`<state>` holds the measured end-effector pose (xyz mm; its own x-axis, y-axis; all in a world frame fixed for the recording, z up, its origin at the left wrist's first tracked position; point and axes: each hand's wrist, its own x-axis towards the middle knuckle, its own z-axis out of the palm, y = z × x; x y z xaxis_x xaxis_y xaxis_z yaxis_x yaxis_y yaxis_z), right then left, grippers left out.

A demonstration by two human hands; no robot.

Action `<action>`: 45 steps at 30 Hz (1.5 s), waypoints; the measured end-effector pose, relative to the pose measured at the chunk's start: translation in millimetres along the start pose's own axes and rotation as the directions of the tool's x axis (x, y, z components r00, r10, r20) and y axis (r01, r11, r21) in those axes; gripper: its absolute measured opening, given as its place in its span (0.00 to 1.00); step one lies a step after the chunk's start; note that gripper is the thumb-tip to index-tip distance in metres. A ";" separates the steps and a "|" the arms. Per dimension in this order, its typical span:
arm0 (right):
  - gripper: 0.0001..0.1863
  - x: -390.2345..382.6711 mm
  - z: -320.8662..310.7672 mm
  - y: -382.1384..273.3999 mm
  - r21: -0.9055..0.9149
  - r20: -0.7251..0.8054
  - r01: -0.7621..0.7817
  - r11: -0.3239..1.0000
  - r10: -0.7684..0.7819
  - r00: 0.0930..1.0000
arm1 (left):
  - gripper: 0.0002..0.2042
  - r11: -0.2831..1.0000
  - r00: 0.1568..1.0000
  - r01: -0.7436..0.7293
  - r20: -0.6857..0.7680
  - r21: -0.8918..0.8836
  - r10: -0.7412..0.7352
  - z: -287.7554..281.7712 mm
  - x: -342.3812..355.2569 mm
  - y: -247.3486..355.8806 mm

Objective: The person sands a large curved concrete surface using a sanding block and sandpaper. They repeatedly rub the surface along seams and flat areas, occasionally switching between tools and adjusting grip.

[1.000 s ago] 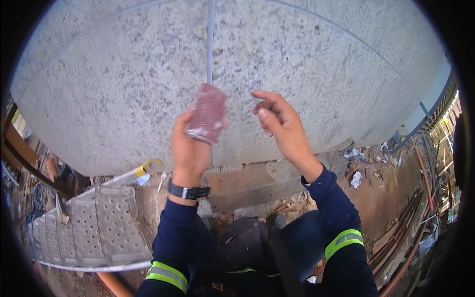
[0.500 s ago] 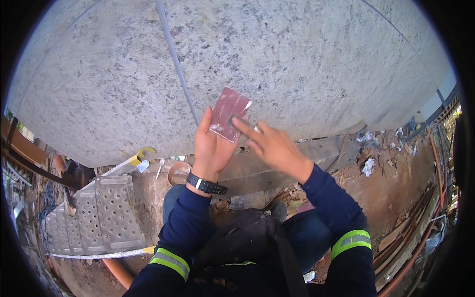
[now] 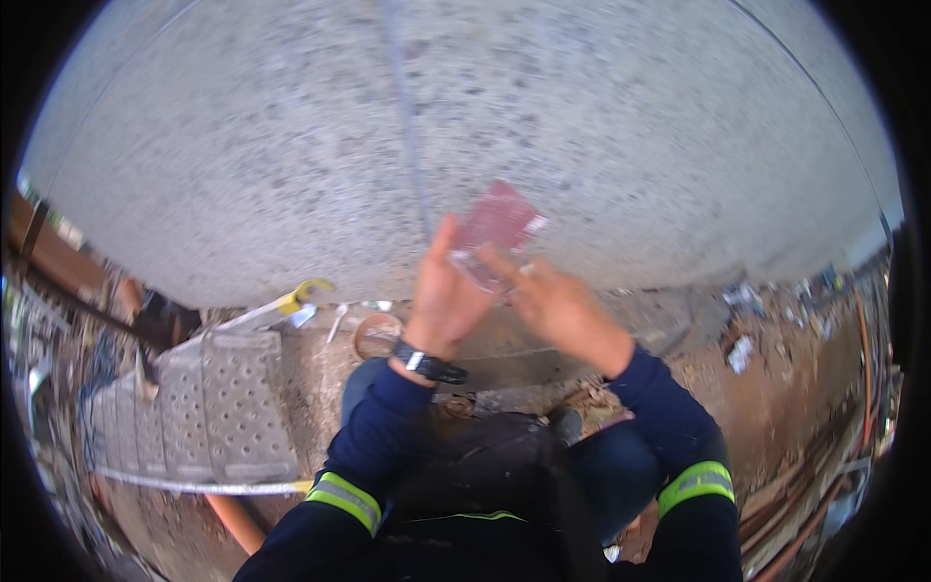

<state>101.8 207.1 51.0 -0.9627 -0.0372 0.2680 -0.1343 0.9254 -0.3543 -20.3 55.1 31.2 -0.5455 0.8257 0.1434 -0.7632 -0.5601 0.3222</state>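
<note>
My left hand, palm up with the thumb raised, holds a dull red rectangular piece of sandpaper. White dust or paste marks its surface and one corner. Over the lower part of the piece is my right hand, its index finger reaching toward the red face. Motion smears the right fingers, so whether they pinch anything is unclear. Both hands are in front of a large pale, speckled wall panel, which a vertical grey strip crosses.
A perforated grey metal plank with a yellow hook lies at the left. Near it are a round brown bowl and a white spoon-like piece. Another person's dark-clad part shows far left. Rubble and pipes lie right.
The view has shifted, so hands, sandpaper and wall strip appear farther right. My right hand stays at the sandpaper, its finger now lower on it, and the picture is more blurred.
</note>
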 end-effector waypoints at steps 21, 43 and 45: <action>0.45 5.4 7.4 -31.4 0.096 0.099 -0.172 0.980 0.163 0.982 | 0.28 0.985 0.996 -0.012 -0.087 0.174 0.027 -14.1 7.3 -11.4; 0.42 14.3 14.2 -36.8 -0.048 -0.068 0.004 0.999 -0.008 0.998 | 0.25 0.963 0.976 -0.177 -0.090 0.202 0.198 -4.5 -5.3 19.3; 0.41 18.5 13.7 -29.9 -0.101 -0.103 0.007 0.995 -0.017 0.995 | 0.26 0.969 0.973 -0.176 -0.116 0.172 0.198 6.2 -4.3 23.0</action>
<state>84.7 173.6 54.2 -0.9310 -0.0143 0.3648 -0.1166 0.9586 -0.2599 -33.4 39.1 43.8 -0.7219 0.6854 0.0949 -0.5840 -0.6771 0.4477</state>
